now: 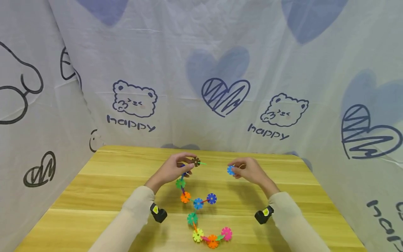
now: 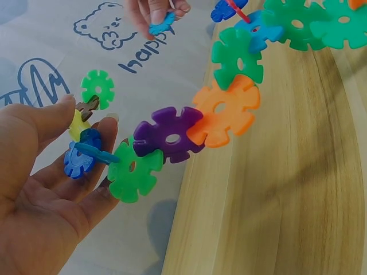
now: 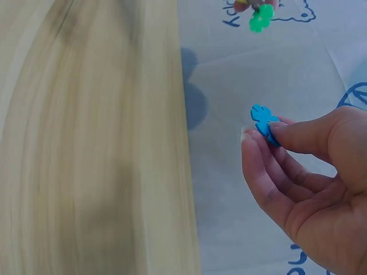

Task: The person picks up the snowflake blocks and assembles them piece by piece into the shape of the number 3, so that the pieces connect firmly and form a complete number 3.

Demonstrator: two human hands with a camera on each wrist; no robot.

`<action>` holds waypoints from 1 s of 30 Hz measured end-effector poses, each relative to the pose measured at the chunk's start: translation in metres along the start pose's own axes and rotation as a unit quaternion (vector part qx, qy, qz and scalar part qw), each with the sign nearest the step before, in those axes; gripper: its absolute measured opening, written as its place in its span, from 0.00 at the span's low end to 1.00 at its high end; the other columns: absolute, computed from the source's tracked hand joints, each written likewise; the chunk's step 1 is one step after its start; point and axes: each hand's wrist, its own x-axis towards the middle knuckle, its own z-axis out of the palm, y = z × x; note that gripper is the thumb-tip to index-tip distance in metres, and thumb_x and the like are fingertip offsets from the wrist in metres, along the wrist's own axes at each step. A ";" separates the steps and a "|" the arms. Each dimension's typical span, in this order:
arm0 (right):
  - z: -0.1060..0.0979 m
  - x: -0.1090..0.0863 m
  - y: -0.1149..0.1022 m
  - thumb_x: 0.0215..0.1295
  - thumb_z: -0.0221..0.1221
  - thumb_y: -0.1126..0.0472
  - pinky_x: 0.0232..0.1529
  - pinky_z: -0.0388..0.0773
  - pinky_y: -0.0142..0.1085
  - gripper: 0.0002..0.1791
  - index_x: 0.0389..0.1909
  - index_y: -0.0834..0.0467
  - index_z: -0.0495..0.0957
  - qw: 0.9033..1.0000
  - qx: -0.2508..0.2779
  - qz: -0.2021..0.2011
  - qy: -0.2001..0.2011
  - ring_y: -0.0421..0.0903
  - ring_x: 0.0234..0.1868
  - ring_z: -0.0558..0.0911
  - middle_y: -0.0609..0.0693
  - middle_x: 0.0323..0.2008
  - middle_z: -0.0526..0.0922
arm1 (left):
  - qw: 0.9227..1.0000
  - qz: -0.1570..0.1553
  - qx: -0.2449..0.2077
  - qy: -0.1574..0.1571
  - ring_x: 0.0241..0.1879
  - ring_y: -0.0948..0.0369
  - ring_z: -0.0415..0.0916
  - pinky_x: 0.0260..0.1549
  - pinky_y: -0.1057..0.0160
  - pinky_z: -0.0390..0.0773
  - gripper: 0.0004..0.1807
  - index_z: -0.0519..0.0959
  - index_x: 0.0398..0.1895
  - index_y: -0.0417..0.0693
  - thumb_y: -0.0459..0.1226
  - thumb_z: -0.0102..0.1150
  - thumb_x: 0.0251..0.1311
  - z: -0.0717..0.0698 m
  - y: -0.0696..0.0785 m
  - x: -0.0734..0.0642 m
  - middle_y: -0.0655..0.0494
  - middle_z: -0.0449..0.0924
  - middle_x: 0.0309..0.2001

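My left hand is raised at the table's far side and pinches the upper end of a chain of slotted plastic snowflake discs. In the left wrist view, thumb and fingers grip around a yellow disc, with a brown disc and a green end disc sticking out beyond. From there the chain runs through blue, green, purple and orange discs. My right hand, apart from the chain, pinches a single light blue disc between thumb and fingers.
The chain's lower part curves over the wooden table toward me, with a side branch tipped by a dark blue disc and a pink disc at its end. Printed cloth hangs behind and on both sides.
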 end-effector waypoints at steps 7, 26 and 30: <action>0.012 0.005 -0.015 0.70 0.61 0.72 0.37 0.90 0.42 0.13 0.52 0.72 0.82 1.000 0.021 0.004 0.009 0.50 0.32 0.89 0.61 0.36 0.87 | 1.000 0.002 -0.003 -0.002 0.38 0.57 0.86 0.40 0.58 0.89 0.21 0.76 0.69 0.49 0.37 0.58 0.75 0.000 0.000 0.001 0.38 0.83 0.56; 0.049 0.018 -0.039 0.71 0.61 0.71 0.34 0.88 0.34 0.12 0.51 0.69 0.84 0.998 0.054 -0.004 0.027 0.49 0.33 0.89 0.64 0.42 0.89 | 1.000 -0.006 -0.006 -0.002 0.37 0.58 0.87 0.41 0.58 0.89 0.23 0.75 0.70 0.46 0.36 0.58 0.74 0.004 0.000 0.003 0.37 0.83 0.55; 0.051 0.019 -0.038 0.71 0.62 0.70 0.36 0.89 0.36 0.11 0.51 0.69 0.84 0.998 0.057 -0.007 0.038 0.47 0.32 0.89 0.64 0.41 0.88 | 1.000 -0.005 -0.006 -0.004 0.37 0.58 0.87 0.41 0.58 0.89 0.23 0.75 0.70 0.44 0.36 0.58 0.75 0.003 0.000 0.003 0.36 0.83 0.55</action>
